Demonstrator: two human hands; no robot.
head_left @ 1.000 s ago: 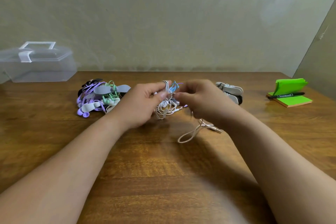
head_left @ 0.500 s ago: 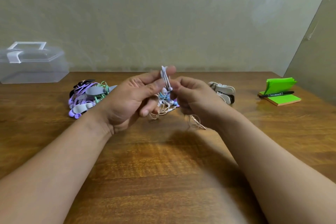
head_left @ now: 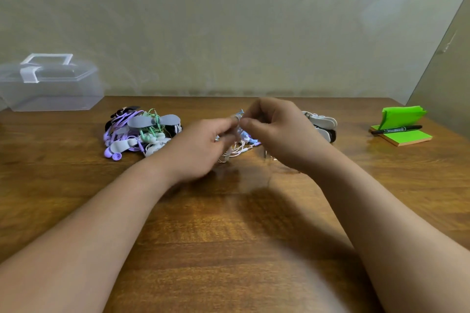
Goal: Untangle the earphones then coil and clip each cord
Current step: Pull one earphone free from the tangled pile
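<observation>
A small tangle of white, pink and blue earphone cords (head_left: 237,146) hangs between my hands above the middle of the wooden table (head_left: 229,236). My left hand (head_left: 203,146) pinches the cords from the left. My right hand (head_left: 281,132) pinches them from the right, fingers curled, close to the left fingertips. Both hands are motion-blurred. A pile of purple, green and white earphones with grey clips (head_left: 141,132) lies to the left. A stack of white and black clips (head_left: 323,124) sits behind my right hand, partly hidden.
A clear plastic box with a white handle (head_left: 50,84) stands at the back left. Green sticky notes (head_left: 401,127) with a black marker (head_left: 396,129) on them lie at the right. A wall runs behind the table.
Both hands have lowered the cord tangle from its raised position toward the table. The left fingers, stretched upward before, now curl in beside the right fingertips.
</observation>
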